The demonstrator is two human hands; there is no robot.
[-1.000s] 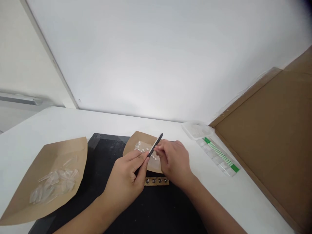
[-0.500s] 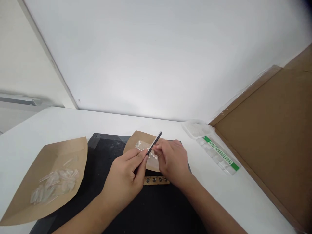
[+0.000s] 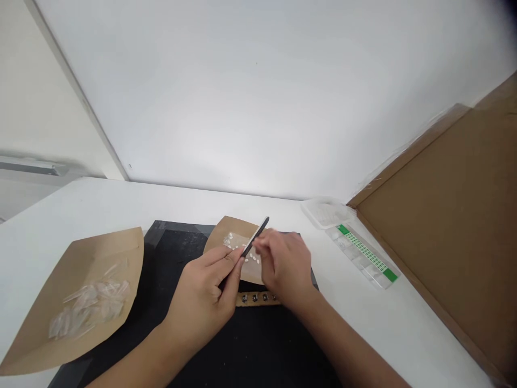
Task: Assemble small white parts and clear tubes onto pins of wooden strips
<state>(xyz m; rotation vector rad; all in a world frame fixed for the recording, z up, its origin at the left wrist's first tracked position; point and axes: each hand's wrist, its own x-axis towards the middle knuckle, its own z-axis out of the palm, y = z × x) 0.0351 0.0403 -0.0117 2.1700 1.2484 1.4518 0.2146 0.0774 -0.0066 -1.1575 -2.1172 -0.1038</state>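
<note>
We pinch black stick (image 3: pixel 256 236) in left hand (image 3: pixel 204 288); right hand (image 3: pixel 287 267): can't tell. At mat's (image 3: pixel 258 345) left, big tray (image 3: pixel 100 246): clear bits (image 3: pixel 95 299). On mat, small tray (image 3: pixel 218 234): white bits (image 3: pixel 252 255).

Slim black strip (image 3: pixel 256 236), one face pale, slanted in left grip (image 3: pixel 205 288).

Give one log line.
left hand: pinching slim black-white stick; right hand: beside stick, contact unclear; beyond: brown paper tray

The left hand (image 3: pixel 204 291), right hand (image 3: pixel 286 264) and tapering forearms (image 3: pixel 343 331) are bare.
</note>
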